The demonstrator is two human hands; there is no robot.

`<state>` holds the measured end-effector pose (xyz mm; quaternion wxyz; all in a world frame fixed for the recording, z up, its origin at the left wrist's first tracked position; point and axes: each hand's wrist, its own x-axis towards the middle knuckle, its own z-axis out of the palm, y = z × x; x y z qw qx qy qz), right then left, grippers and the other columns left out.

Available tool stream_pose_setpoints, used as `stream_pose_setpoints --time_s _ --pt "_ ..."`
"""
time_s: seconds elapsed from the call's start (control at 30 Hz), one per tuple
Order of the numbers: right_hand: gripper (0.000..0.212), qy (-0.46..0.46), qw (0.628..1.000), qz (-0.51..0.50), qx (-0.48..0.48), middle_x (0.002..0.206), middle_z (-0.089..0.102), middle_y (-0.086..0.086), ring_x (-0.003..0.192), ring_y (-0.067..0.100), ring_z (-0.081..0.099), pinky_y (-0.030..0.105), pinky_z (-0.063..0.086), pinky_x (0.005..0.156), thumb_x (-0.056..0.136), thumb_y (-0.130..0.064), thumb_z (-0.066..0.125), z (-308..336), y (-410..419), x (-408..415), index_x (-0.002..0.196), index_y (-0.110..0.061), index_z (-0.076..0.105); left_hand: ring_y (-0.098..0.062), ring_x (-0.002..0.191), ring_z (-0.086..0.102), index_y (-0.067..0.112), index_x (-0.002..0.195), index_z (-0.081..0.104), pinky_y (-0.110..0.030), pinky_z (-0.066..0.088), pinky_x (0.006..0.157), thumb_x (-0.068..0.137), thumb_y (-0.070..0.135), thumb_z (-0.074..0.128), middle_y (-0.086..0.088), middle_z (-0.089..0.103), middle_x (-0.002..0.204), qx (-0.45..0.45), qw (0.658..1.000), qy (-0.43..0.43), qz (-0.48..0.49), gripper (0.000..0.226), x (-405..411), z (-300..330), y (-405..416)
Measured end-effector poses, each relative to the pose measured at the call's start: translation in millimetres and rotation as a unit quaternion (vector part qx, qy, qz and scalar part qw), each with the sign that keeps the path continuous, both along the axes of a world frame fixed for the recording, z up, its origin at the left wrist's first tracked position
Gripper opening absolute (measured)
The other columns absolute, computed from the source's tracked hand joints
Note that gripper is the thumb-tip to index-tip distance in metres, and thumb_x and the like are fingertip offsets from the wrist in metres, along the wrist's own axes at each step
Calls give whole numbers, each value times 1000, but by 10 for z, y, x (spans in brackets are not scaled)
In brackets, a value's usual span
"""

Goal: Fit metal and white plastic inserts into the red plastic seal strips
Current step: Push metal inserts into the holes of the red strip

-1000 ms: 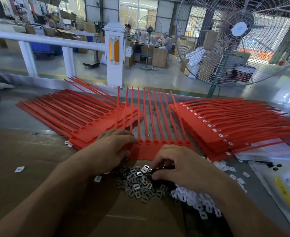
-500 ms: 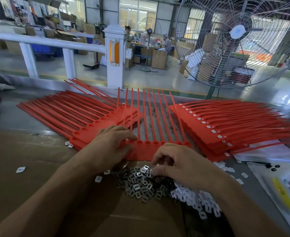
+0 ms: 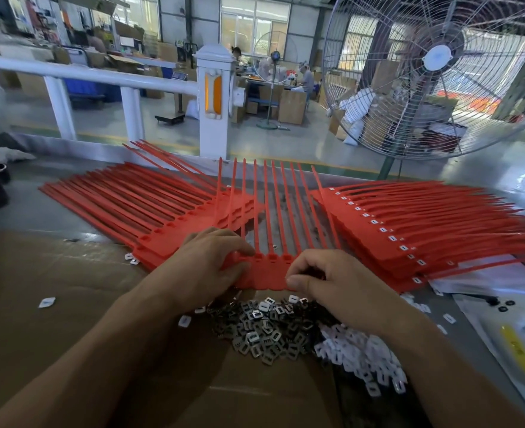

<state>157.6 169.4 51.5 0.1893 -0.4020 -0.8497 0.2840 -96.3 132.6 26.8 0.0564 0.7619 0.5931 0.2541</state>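
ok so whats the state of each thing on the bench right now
left hand: holds middle strip down
right hand: fingers curled at strip's near edge
middle strip: flat, tails pointing away
left stack: sockets empty
right stack: white inserts fitted
metal inserts: loose pile
white inserts: loose pile

Right hand (image 3: 332, 282) fingers curled under, contents hidden; right red strip stack (image 3: 440, 230) blurred.
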Motion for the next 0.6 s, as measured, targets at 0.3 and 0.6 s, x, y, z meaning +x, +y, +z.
stream_pose_setpoints --time_s 0.3,0.6 --pt "12 233 945 -114 -198 73 71 0 55 8 54 23 47 50 98 -12 69 -17 166 -323 91 -14 78 8 101 57 34 113 70 -26 50 90 89 30 75 26 65 99 82 989 -124 -1 25 185 38 -51" --pt "6 263 934 -111 -217 74 73 5 54 8 57 20 47 50 95 -15 74 -152 100 -437 92 -15 79 2 96 59 34 102 70 -34 50 88 86 36 74 23 65 92 105 986 -130 -7 16 221 28 -48"
